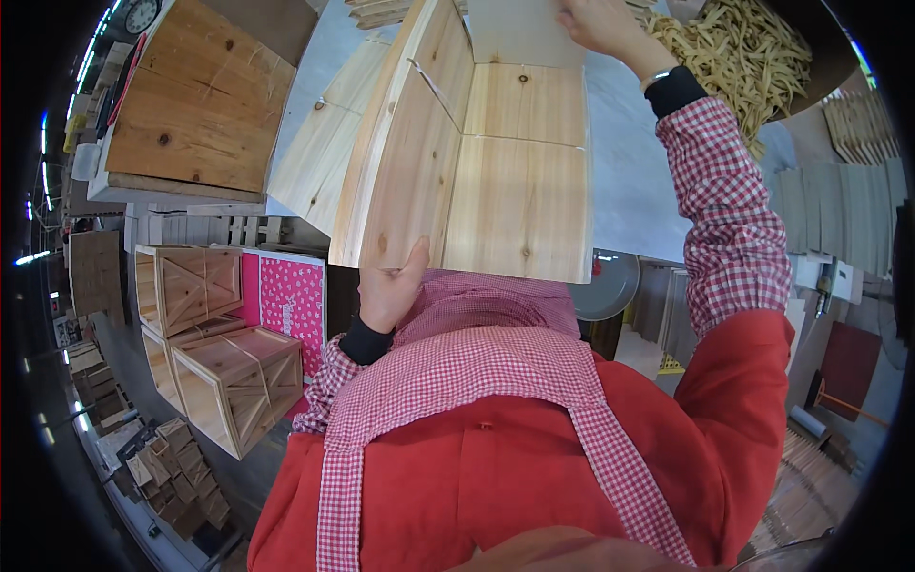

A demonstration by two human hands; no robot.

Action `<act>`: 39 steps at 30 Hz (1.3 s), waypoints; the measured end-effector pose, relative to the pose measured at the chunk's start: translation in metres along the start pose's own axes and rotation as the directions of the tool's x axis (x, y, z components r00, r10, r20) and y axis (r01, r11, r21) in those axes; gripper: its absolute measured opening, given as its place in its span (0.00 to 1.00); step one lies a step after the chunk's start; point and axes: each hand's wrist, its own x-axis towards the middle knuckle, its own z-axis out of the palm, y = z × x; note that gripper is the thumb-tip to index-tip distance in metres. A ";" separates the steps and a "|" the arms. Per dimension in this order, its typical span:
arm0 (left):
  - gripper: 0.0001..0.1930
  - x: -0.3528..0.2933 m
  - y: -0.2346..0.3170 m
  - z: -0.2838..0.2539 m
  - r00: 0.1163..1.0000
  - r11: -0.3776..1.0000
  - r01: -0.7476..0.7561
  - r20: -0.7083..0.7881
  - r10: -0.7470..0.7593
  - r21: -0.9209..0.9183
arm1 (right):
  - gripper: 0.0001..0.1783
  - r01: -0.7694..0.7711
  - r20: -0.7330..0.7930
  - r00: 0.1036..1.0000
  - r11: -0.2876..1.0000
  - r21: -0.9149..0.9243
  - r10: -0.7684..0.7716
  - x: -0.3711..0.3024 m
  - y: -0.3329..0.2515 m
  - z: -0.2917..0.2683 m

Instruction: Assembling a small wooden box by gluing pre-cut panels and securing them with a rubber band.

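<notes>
A light wooden box piece (pixel 519 205) lies across the table edge in front of me, one stack of boards standing upright along its left side. A thin groove or seam crosses both its standing side and its flat side. My left hand (pixel 389 291) grips the near lower edge, thumb up against the wood, other fingers hidden below. At the far end a smooth pale panel (pixel 519 33) stands against the wood. My right hand (pixel 602 27) is closed at that panel's right edge, its fingertips partly hidden. Another wooden board (pixel 334 133) lies to the left.
A brown knotty wooden board (pixel 200 100) is at the left. Curly wood shavings (pixel 743 57) fill a container at the far right of the table (pixel 624 181). Wooden crates (pixel 238 377) are stacked at lower left beside a pink patterned box (pixel 291 310). A grey round stool seat (pixel 608 286) shows below.
</notes>
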 end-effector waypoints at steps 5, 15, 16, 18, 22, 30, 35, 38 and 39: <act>0.17 0.000 0.006 0.000 1.000 0.997 -0.001 -0.012 0.000 -0.073 | 0.09 0.061 -0.066 0.996 0.996 0.066 -0.057 0.004 0.014 0.003; 0.18 -0.002 -0.005 0.001 0.996 0.997 -0.078 -0.039 0.078 -0.004 | 0.19 0.100 -0.146 0.986 0.984 0.145 -0.079 0.012 -0.005 0.002; 0.18 -0.002 -0.003 0.002 0.996 0.997 -0.079 -0.036 0.079 0.000 | 0.20 -0.044 -0.066 0.997 0.999 -0.017 0.043 0.015 -0.014 0.003; 0.18 -0.003 0.003 0.002 0.998 0.997 -0.067 -0.016 0.068 0.023 | 0.21 -0.178 -0.007 0.984 0.966 -0.186 0.180 0.015 -0.017 0.006; 0.18 -0.004 0.002 0.004 0.997 0.996 -0.073 -0.030 0.074 0.043 | 0.20 -0.127 -0.102 0.989 0.970 -0.209 0.107 0.014 -0.021 0.009; 0.18 0.000 -0.002 0.002 0.967 0.950 -0.241 -0.031 0.252 0.196 | 0.20 -0.124 -0.020 0.992 0.985 -0.118 0.123 0.018 -0.023 0.003; 0.20 -0.002 -0.007 0.003 0.958 0.924 -0.275 -0.008 0.287 0.265 | 0.19 -0.125 0.045 0.990 0.981 -0.151 0.133 0.013 -0.026 0.007; 0.21 -0.002 0.001 0.006 0.946 0.903 -0.315 0.020 0.323 0.292 | 0.18 -0.106 0.038 0.993 0.981 -0.160 0.114 0.009 -0.023 0.018; 0.21 -0.003 0.003 0.007 0.941 0.893 -0.330 0.037 0.335 0.305 | 0.18 -0.091 0.010 0.996 0.984 -0.154 0.094 0.008 -0.021 0.018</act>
